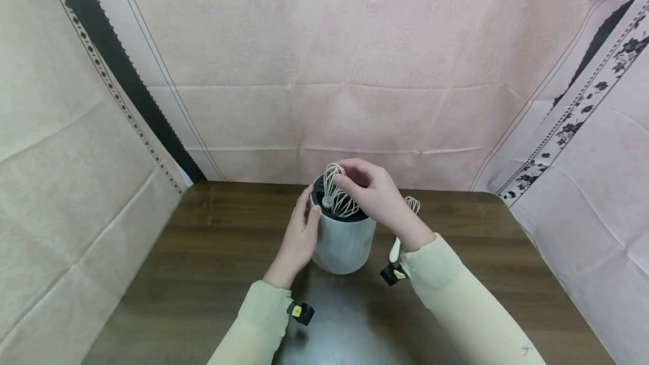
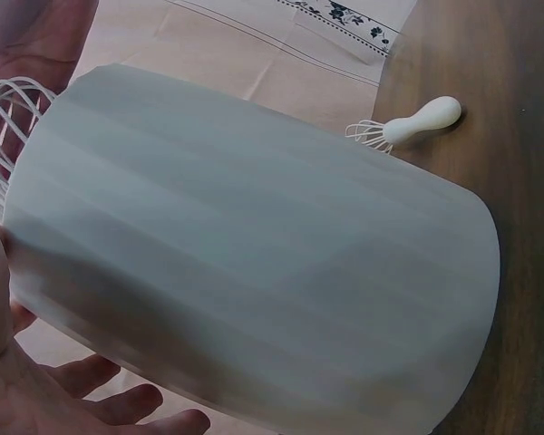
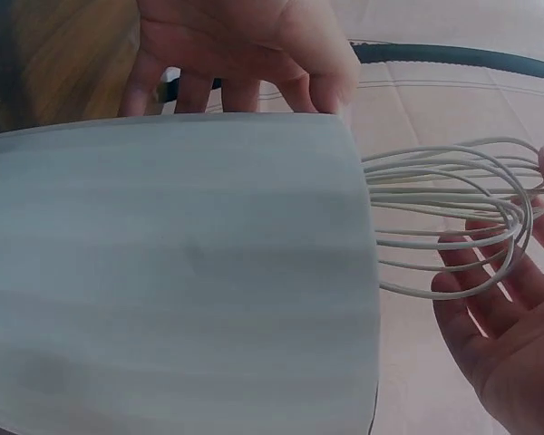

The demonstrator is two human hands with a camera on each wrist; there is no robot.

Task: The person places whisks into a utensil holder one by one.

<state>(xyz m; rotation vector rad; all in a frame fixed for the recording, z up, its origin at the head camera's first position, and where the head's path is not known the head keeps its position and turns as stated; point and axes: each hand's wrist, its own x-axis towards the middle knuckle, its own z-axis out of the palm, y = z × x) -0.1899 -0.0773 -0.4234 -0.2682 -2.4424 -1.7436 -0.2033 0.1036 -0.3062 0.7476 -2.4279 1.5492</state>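
A pale, ribbed utensil holder (image 1: 342,246) stands upright on the table, with a black insert (image 1: 316,196) inside its mouth. Cream wire loops of a whisk (image 3: 453,217) stick out of the top; its lower part is hidden inside. Against the holder's left side, near the rim, rests my left hand (image 1: 299,235), its fingers (image 2: 127,403) fairly straight and loosely spread. My right hand (image 1: 372,190) is above the mouth, thumb at the tip of the wires and fingers behind them, pinching the whisk lightly.
Behind my right forearm, a small whisk with a white handle (image 2: 426,118) lies on the brown wooden table (image 1: 233,275). Pale patterned cloth (image 1: 324,61) hangs behind the table's far edge and along both sides. Each wrist wears a small black camera (image 1: 301,312).
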